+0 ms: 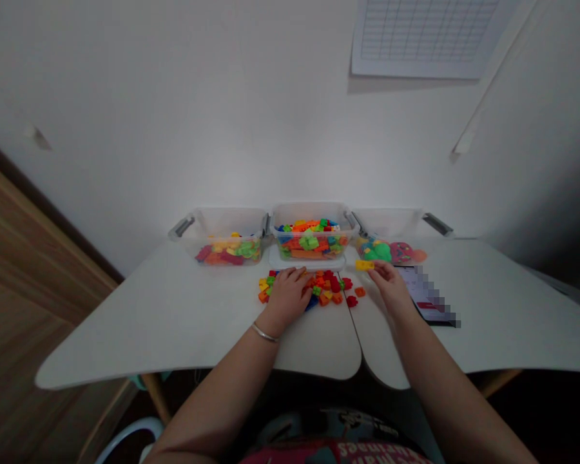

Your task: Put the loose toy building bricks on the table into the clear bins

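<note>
A loose pile of orange, red, yellow and green toy building bricks lies on the white table in front of me, with a blue brick at its near edge. My left hand rests on the pile's left side, fingers over the bricks; whether it grips one is hidden. My right hand pinches a yellow brick at its fingertips, just right of the pile. Two red bricks and an orange one lie apart between my hands.
Several clear plastic bins with grey handles stand along the wall: left bin, middle bin on a white tray, right bin holding green and pink pieces. A paper sheet lies right of my right hand.
</note>
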Available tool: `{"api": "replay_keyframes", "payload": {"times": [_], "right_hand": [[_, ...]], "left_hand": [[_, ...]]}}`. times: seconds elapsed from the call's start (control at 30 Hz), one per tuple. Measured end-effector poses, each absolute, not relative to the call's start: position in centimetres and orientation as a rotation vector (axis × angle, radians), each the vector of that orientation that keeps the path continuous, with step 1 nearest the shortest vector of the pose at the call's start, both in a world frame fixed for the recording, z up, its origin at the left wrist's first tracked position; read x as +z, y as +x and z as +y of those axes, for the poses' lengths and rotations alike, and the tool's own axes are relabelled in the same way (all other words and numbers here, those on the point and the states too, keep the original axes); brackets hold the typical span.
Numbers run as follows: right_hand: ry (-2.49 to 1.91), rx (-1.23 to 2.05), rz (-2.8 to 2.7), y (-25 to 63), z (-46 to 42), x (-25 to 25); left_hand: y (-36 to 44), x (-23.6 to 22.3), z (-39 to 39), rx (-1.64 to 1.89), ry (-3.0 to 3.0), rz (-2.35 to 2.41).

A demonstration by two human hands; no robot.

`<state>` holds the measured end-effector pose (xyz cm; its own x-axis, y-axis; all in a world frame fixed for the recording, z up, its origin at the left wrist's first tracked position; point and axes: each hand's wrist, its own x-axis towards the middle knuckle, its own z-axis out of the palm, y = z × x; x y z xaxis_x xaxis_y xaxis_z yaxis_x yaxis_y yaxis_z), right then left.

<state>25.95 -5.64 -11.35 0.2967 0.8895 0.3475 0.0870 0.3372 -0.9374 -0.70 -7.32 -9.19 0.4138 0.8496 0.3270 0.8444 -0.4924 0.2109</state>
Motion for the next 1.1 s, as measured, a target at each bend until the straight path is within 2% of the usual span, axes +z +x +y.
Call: {"api": "replay_keyframes", "payload": {"times": [0.2, 0.4, 0.8, 1.1], "right_hand": [[-0.981, 0.585, -1.055, 24.4, -3.1, -6.1], [-1.104, 0.245, -1.212, 22.2, 0.1, -2.4], [-1.858, -0.081, -1.556, 19.9, 2.1, 0.6], [-1.810, -0.086, -1.550, 20.2, 3.5, 0.5]], "left_hand": [[-0.8, -8.9, -7.6, 0.652, 2.619, 1.565], [-0.7, -8.9, -7.4, 0.640, 2.606, 1.578], [-0.7, -9.0, -7.5, 0.632, 2.589, 1.586], [-0.7, -9.0, -7.5, 0.650, 2.598, 1.578]]}}
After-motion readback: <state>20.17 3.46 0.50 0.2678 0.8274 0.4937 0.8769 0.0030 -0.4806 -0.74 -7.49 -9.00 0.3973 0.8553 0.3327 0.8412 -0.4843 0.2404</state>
